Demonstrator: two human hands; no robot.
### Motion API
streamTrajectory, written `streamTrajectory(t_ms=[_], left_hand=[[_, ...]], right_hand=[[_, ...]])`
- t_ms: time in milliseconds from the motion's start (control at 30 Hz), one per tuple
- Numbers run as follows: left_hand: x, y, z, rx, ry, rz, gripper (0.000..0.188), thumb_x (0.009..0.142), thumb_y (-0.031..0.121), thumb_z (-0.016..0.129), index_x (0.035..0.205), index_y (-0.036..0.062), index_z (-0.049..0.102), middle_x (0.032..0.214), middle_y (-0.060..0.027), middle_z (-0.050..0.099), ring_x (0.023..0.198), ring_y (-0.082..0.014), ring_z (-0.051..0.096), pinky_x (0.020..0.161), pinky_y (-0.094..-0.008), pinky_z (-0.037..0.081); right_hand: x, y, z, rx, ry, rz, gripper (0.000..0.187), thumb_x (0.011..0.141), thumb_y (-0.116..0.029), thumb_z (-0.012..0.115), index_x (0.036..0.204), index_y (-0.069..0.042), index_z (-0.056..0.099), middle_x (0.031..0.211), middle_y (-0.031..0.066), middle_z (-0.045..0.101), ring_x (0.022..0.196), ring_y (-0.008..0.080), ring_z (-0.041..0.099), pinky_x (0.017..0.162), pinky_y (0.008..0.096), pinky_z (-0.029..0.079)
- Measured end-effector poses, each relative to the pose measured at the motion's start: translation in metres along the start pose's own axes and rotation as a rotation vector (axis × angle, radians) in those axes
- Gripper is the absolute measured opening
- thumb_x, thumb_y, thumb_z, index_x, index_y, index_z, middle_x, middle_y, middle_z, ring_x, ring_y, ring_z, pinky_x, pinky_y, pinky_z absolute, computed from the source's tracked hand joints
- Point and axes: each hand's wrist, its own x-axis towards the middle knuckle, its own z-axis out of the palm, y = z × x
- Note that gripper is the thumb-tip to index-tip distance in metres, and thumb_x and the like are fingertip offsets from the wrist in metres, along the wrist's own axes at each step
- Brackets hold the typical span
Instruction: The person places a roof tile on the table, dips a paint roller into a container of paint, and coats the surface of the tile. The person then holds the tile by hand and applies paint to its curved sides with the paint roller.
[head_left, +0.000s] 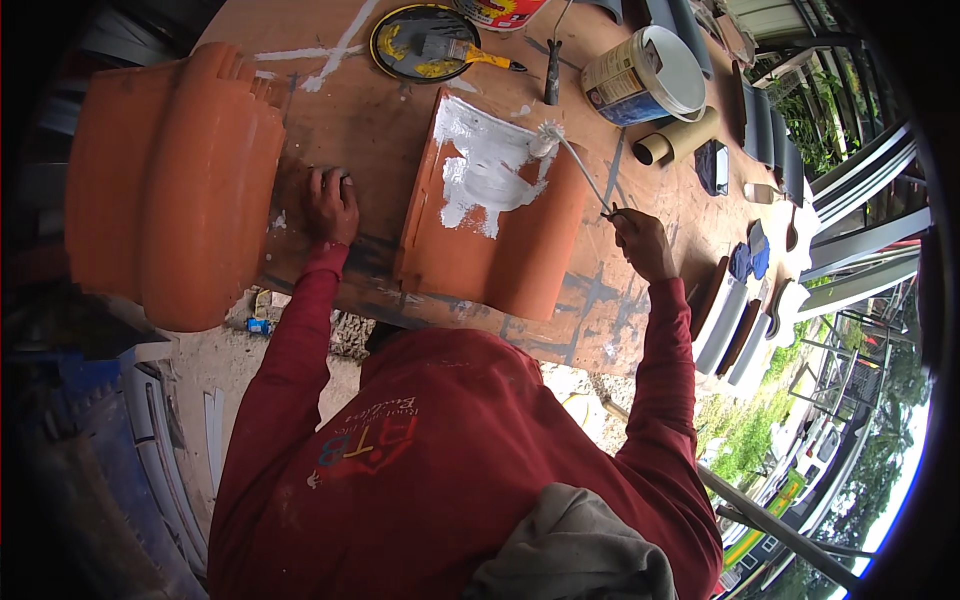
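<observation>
An orange clay roof tile point(520, 255) lies on the brown worktable point(370, 120), its upper part smeared with white paint. My right hand point(640, 240) grips the end of a long thin paintbrush point(572, 160) whose white bristle head rests at the tile's top right corner. My left hand point(332, 205) presses flat on the table between the tile and a stack of orange roof tiles point(175, 180) at the left, holding nothing. Both arms wear red sleeves.
A paint can point(645, 75) with a white lid stands at the back right, beside a cardboard tube point(675, 140). A round black lid point(425, 42) holds a yellow-handled brush. Grey painted tiles point(730, 320) lean at the table's right edge. Railings and greenery lie beyond.
</observation>
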Motion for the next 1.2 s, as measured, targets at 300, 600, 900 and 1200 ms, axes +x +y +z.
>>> streamTrajectory(t_ms=[300, 600, 900, 1200], left_hand=[[0.003, -0.009, 0.001, 0.046, -0.177, -0.005, 0.025, 0.1, 0.022, 0.06, 0.113, 0.0007, 0.066, 0.121, -0.0283, 0.057, 0.113, -0.0431, 0.056, 0.096, -0.0522, 0.044], [0.007, -0.06, 0.038, 0.074, 0.12, 0.289, 0.029, 0.096, 0.023, 0.065, 0.113, -0.0003, 0.065, 0.118, -0.0278, 0.056, 0.109, -0.0466, 0.056, 0.091, -0.0557, 0.046], [0.004, -0.038, 0.061, -0.04, 0.027, 0.352, 0.028, 0.096, 0.023, 0.064, 0.112, -0.0001, 0.064, 0.117, -0.0274, 0.056, 0.108, -0.0469, 0.056, 0.091, -0.056, 0.045], [0.003, -0.029, 0.061, -0.041, 0.03, 0.352, 0.026, 0.097, 0.022, 0.061, 0.111, 0.0001, 0.063, 0.116, -0.027, 0.056, 0.106, -0.0472, 0.056, 0.09, -0.0564, 0.045]], right_hand=[[-0.022, -0.005, 0.033, -0.298, 0.239, -0.133, 0.012, 0.087, -0.02, 0.063, 0.088, -0.011, 0.071, 0.083, 0.0134, 0.071, 0.08, 0.0361, 0.069, 0.068, 0.0477, 0.054], [-0.069, -0.004, 0.165, -0.053, 0.399, -0.025, 0.015, 0.083, -0.021, 0.067, 0.092, -0.009, 0.07, 0.087, 0.0153, 0.07, 0.084, 0.0369, 0.07, 0.072, 0.0471, 0.056], [-0.118, -0.005, 0.181, -0.058, 0.397, 0.13, 0.021, 0.081, -0.025, 0.068, 0.089, -0.007, 0.073, 0.087, 0.0155, 0.072, 0.083, 0.0382, 0.071, 0.073, 0.0469, 0.057], [-0.15, -0.003, 0.184, 0.042, 0.419, 0.15, 0.018, 0.082, -0.012, 0.062, 0.096, -0.002, 0.066, 0.09, 0.0188, 0.07, 0.088, 0.0396, 0.07, 0.075, 0.0483, 0.056]])
